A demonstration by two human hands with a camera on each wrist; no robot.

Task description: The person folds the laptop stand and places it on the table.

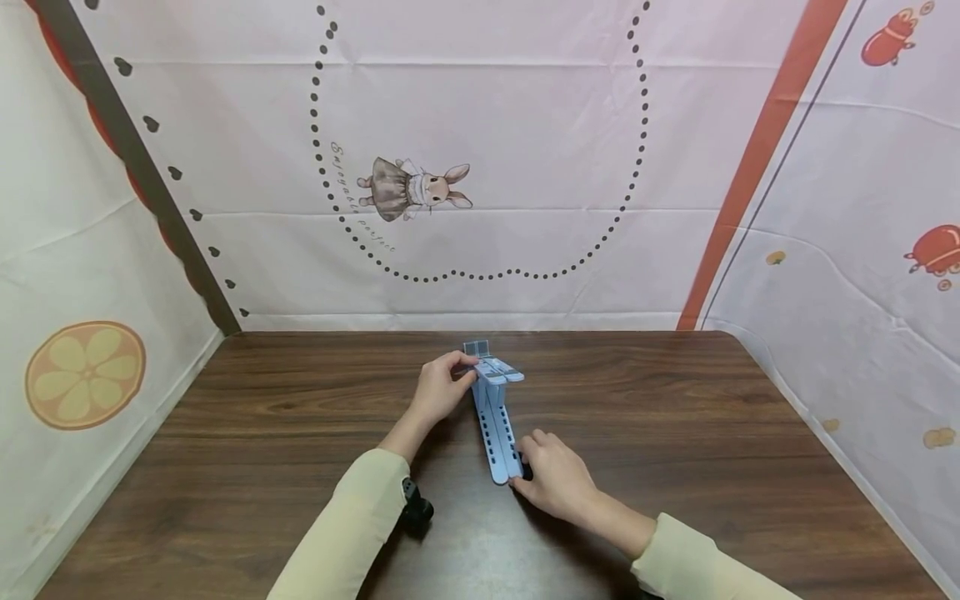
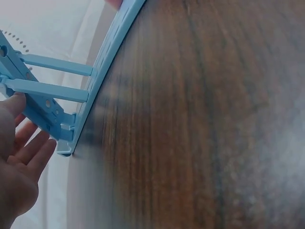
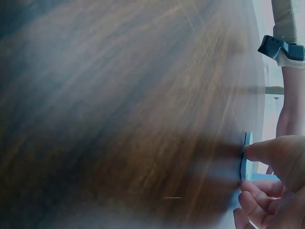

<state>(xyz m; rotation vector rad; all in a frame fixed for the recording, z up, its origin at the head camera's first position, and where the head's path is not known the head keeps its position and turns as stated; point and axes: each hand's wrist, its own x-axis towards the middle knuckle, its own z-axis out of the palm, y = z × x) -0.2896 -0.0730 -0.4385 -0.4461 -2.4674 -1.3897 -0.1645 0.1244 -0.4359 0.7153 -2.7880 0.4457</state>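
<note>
A light blue folding stand (image 1: pixel 494 433) lies lengthwise on the table, its long base lined with two rows of slots. Its upper panel (image 1: pixel 497 370) is raised at the far end; two struts (image 2: pixel 52 89) join it to the base in the left wrist view. My left hand (image 1: pixel 438 388) pinches the panel's left edge, thumb on one face and fingers behind. At the near end, my right hand (image 1: pixel 557 478) grips the base's right side. The right wrist view shows thumb and fingertips around the base's end (image 3: pixel 247 162), with the rest of the stand largely hidden.
The brown wood-grain table (image 1: pixel 300 417) is bordered by a printed cloth (image 1: pixel 525 167) at the back and both sides. A black wrist camera (image 1: pixel 417 510) sits on the left forearm, low over the table.
</note>
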